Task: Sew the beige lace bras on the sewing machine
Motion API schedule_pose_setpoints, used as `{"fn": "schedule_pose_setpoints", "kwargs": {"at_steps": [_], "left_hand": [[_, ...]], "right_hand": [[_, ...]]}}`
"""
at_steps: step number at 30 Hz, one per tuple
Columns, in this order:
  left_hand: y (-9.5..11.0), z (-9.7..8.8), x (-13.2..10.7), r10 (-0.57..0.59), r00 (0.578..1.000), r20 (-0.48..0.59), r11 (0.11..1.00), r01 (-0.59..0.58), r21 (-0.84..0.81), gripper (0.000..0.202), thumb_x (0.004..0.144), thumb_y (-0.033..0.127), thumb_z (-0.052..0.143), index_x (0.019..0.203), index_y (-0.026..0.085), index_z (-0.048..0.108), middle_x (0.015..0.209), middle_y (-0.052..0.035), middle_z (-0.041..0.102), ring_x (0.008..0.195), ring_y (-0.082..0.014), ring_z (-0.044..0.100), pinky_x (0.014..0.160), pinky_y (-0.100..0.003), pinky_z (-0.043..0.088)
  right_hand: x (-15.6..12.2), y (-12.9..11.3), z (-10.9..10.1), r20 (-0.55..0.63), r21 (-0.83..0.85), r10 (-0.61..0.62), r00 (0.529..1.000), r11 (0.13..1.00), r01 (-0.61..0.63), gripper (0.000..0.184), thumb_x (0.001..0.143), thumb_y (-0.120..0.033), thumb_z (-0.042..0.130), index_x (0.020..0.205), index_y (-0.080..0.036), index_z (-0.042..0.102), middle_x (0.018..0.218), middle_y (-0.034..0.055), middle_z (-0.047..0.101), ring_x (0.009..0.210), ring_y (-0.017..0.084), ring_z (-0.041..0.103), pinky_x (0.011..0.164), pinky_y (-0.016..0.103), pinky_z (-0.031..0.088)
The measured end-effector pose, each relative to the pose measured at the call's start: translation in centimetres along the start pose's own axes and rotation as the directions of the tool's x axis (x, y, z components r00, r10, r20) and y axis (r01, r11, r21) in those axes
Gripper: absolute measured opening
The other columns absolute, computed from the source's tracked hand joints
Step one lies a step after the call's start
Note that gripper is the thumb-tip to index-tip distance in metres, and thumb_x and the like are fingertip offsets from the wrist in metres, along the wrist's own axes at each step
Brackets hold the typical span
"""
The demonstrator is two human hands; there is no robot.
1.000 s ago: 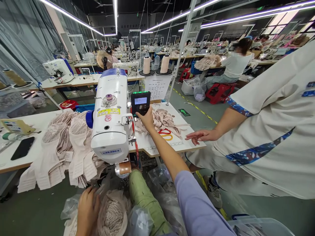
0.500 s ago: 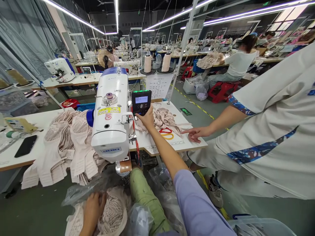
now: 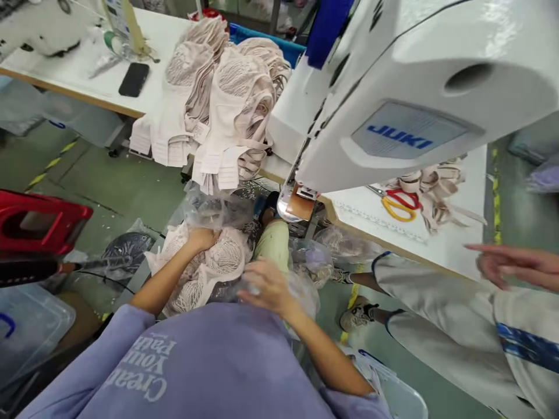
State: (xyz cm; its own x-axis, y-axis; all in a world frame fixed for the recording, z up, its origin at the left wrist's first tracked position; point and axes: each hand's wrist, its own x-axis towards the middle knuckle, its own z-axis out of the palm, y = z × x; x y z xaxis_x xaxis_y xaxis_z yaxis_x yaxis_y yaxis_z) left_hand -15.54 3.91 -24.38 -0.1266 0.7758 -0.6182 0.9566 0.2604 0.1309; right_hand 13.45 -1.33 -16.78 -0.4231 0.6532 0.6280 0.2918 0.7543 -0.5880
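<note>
My left hand (image 3: 203, 238) is curled down into a bundle of beige lace garment pieces (image 3: 218, 262) that lies in a clear plastic bag (image 3: 218, 212) on my lap. Just to its right, my right hand (image 3: 267, 285) rests with fingers spread on the crinkled plastic beside my green trouser knee (image 3: 273, 240). The white JUKI sewing machine (image 3: 393, 110) looms above both hands at the upper right.
A pile of beige garments (image 3: 218, 110) hangs over the table edge (image 3: 78, 96), near a black phone (image 3: 134, 79). Red and yellow scissors (image 3: 399, 203) lie by strap pieces. A co-worker in white stands right, hand (image 3: 510, 266) outstretched. A red stool (image 3: 39, 221) and a plastic bin (image 3: 30, 326) stand at my left.
My head has tipped sharply down. My right hand left the machine's control panel and came down onto the bag on my lap. My left hand stays on the lace bundle.
</note>
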Motion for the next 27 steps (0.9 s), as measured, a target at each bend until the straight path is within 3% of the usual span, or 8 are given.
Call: {"fn": "schedule_pose_setpoints", "kwargs": {"at_steps": [4, 7, 10, 14, 17, 21, 24, 27], "left_hand": [[1.0, 1.2, -2.3, 0.050, 0.998, -0.026, 0.999, -0.050, 0.008, 0.044, 0.098, 0.054, 0.054, 0.103, 0.013, 0.069, 0.105, -0.0088, 0.072, 0.102, -0.0220, 0.068, 0.099, -0.046, 0.050], [0.5, -0.2, -2.6, 0.055, 0.995, -0.081, 0.998, -0.057, -0.018, 0.042, 0.101, 0.047, 0.050, 0.102, 0.010, 0.068, 0.101, -0.0124, 0.072, 0.100, -0.0229, 0.067, 0.095, -0.041, 0.050], [-1.5, -3.3, -5.4, 0.068, 0.973, -0.221, 0.996, -0.080, -0.046, 0.038, 0.102, 0.037, 0.043, 0.112, 0.008, 0.066, 0.108, -0.0169, 0.071, 0.109, -0.0247, 0.064, 0.095, -0.033, 0.045], [-4.3, -3.7, -14.2, 0.043, 0.938, -0.343, 0.998, -0.054, -0.024, 0.043, 0.099, 0.048, 0.040, 0.089, 0.015, 0.065, 0.087, -0.0125, 0.070, 0.088, -0.0263, 0.065, 0.077, -0.033, 0.043], [-6.3, 0.4, -18.7, -0.017, 0.979, -0.204, 1.000, 0.012, -0.027, 0.049, 0.091, 0.065, 0.044, 0.083, 0.019, 0.060, 0.085, -0.0106, 0.070, 0.082, -0.0283, 0.065, 0.067, -0.032, 0.039], [-7.1, 5.0, -19.9, 0.072, 0.997, -0.025, 0.979, -0.075, -0.189, 0.045, 0.096, 0.053, 0.030, 0.080, 0.022, 0.057, 0.083, -0.0075, 0.071, 0.080, -0.0251, 0.067, 0.068, -0.031, 0.039], [-5.7, 4.3, -20.9, 0.150, 0.987, -0.057, 0.956, -0.160, -0.246, 0.045, 0.096, 0.052, 0.027, 0.070, 0.023, 0.051, 0.074, -0.0065, 0.068, 0.073, -0.0235, 0.065, 0.067, -0.032, 0.040], [-3.2, 0.4, -22.9, 0.323, 0.930, -0.174, 0.901, -0.358, -0.245, 0.050, 0.097, 0.054, 0.027, 0.063, 0.024, 0.048, 0.065, -0.0061, 0.061, 0.064, -0.0212, 0.057, 0.064, -0.033, 0.038]], "right_hand": [[-1.2, -2.6, 8.3, 0.549, 0.142, -0.026, 0.836, 0.988, -0.063, 0.059, 0.085, -0.053, 0.071, 0.136, -0.026, 0.061, 0.142, 0.0124, 0.060, 0.135, 0.031, 0.050, 0.121, 0.053, 0.027], [-0.4, -0.9, 11.9, 0.666, 0.043, 0.112, 0.737, 0.981, -0.188, 0.064, 0.078, -0.042, 0.078, 0.135, -0.019, 0.060, 0.144, 0.0147, 0.057, 0.138, 0.033, 0.044, 0.120, 0.052, 0.025], [-0.3, -0.2, 13.4, 0.643, -0.035, 0.203, 0.738, 0.971, -0.236, 0.066, 0.075, -0.034, 0.080, 0.136, -0.017, 0.060, 0.144, 0.0147, 0.057, 0.137, 0.034, 0.043, 0.118, 0.049, 0.028], [-0.3, -0.8, 13.3, 0.624, -0.066, 0.247, 0.742, 0.962, -0.266, 0.069, 0.075, -0.040, 0.079, 0.137, -0.019, 0.059, 0.145, 0.0140, 0.056, 0.137, 0.034, 0.043, 0.117, 0.049, 0.028], [0.8, -0.2, 12.3, 0.682, -0.008, 0.181, 0.708, 0.971, -0.240, 0.071, 0.073, -0.043, 0.082, 0.136, -0.021, 0.060, 0.145, 0.0118, 0.056, 0.137, 0.032, 0.044, 0.118, 0.047, 0.029], [3.7, 1.2, 9.0, 0.813, 0.166, -0.029, 0.581, 0.969, -0.184, 0.083, 0.070, -0.049, 0.085, 0.142, -0.021, 0.055, 0.150, 0.0139, 0.052, 0.142, 0.032, 0.042, 0.119, 0.046, 0.031], [6.7, 0.7, 6.6, 0.805, 0.282, -0.090, 0.586, 0.928, -0.244, 0.085, 0.075, -0.054, 0.081, 0.147, -0.021, 0.049, 0.152, 0.0149, 0.050, 0.142, 0.030, 0.044, 0.118, 0.043, 0.034], [9.6, -1.3, 5.5, 0.770, 0.384, -0.125, 0.626, 0.873, -0.299, 0.078, 0.076, -0.054, 0.081, 0.143, -0.024, 0.054, 0.149, 0.0093, 0.054, 0.140, 0.026, 0.047, 0.114, 0.035, 0.038]]}}
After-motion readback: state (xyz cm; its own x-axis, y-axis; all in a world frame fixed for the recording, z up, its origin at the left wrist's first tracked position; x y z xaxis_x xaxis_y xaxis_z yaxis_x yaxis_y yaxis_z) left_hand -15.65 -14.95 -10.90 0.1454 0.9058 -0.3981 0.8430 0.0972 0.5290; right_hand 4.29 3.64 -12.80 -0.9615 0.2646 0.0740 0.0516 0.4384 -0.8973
